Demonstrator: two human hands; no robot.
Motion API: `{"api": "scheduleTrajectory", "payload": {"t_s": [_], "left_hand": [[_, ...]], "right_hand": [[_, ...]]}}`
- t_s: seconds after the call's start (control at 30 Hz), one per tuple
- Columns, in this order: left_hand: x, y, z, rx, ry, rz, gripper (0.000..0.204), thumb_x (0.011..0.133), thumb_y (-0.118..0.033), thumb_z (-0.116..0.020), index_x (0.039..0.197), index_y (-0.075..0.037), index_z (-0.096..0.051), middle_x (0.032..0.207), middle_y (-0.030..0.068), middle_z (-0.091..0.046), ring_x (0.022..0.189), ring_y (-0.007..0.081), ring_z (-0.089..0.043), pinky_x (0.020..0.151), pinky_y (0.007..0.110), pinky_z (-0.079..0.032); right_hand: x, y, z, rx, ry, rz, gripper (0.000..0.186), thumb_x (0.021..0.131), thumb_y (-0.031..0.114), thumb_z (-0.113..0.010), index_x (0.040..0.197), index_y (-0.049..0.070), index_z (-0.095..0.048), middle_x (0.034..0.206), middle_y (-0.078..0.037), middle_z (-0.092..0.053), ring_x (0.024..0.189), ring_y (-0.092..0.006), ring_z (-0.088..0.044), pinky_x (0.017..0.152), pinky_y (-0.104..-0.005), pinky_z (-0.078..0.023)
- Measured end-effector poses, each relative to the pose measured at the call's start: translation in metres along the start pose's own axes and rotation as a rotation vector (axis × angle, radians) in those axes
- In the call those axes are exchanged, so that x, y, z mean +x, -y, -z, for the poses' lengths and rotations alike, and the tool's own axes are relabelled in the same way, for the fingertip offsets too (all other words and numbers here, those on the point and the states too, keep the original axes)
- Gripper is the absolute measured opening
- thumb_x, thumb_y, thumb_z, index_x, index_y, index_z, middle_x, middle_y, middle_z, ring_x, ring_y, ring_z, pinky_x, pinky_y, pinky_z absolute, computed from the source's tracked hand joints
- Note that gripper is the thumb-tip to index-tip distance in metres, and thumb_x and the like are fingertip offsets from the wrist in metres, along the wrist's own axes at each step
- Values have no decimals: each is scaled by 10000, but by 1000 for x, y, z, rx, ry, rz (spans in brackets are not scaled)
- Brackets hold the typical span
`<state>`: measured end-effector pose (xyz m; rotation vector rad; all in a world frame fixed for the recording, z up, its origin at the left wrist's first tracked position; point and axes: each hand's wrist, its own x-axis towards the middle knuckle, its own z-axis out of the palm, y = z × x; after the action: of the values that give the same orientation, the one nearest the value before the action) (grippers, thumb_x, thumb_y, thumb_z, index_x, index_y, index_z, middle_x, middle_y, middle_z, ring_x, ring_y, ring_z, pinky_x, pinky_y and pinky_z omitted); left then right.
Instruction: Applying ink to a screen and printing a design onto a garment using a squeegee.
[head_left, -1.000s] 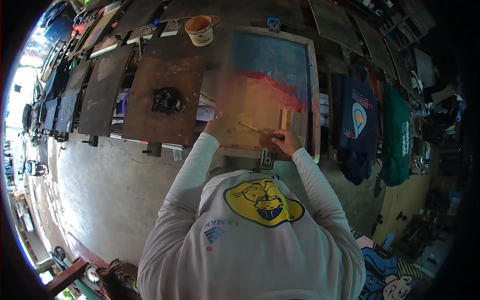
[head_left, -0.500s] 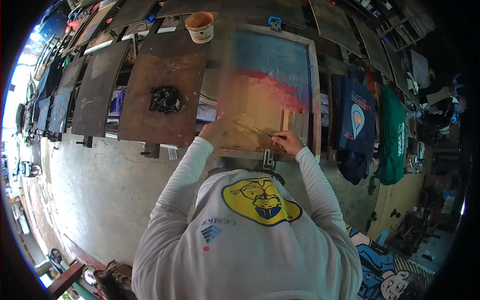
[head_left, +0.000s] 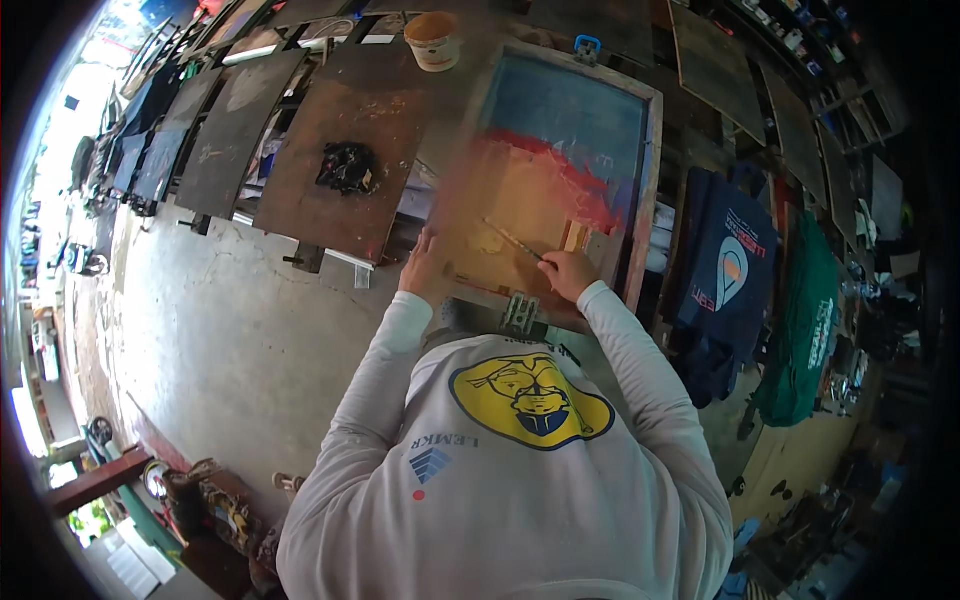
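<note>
A screen printing frame (head_left: 651,170) lies in front of me, its mesh blue at the far end. A ragged red ink band (head_left: 560,170) crosses it, with a yellow-tan area nearer me. My right hand (head_left: 568,274) pinches a thin paintbrush (head_left: 516,243) over the tan area. Its tip points far left, at a paler yellow patch (head_left: 487,240). At the frame's near left edge, my left hand (head_left: 420,266) grips the side, its fingertips partly blurred. A metal hinge clamp (head_left: 520,314) sits at the near edge, close to my chest.
Left of the frame stands a brown board (head_left: 335,110) bearing a crumpled black lump (head_left: 346,168). A stained white bucket (head_left: 433,45) is at the far side. Navy printed fabric (head_left: 728,265) and green fabric (head_left: 803,320) hang at right. More dark boards (head_left: 240,130) line the left.
The view has turned slightly, so the frame and boards appear tilted. The brush still stays in my right hand over the tan area; my left hand remains at the frame's left side.
</note>
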<state>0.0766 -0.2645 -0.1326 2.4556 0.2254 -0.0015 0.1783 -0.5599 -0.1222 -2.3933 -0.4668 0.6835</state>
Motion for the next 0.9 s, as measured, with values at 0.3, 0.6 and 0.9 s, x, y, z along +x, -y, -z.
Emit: {"api": "scheduleTrajectory", "payload": {"t_s": [0.3,0.6,0.9], "left_hand": [[-12,3,-15,85,1,-47,554,847,-188,-700,1344,-60,-492,1549,341,-250,1436,462,-289,1126,434,-383],[-13,7,-37,126,-105,0,530,849,-177,-686,1333,-53,-508,1551,300,-290,1453,454,-264,1177,431,-307],[-13,7,-45,143,-97,61,495,859,-184,-668,1320,-70,-528,1572,274,-258,1457,442,-252,1183,448,-282]], "right_hand": [[-1,-16,6,-139,57,402,255,925,303,-607,912,79,-730,875,-180,-707,817,-384,-680,746,-473,-536],[23,-24,17,-363,-53,293,271,940,323,-580,944,91,-720,883,-182,-708,818,-407,-675,745,-495,-535],[9,-6,12,-423,-10,332,291,951,333,-560,935,85,-713,902,-206,-704,859,-421,-668,777,-522,-525]]}}
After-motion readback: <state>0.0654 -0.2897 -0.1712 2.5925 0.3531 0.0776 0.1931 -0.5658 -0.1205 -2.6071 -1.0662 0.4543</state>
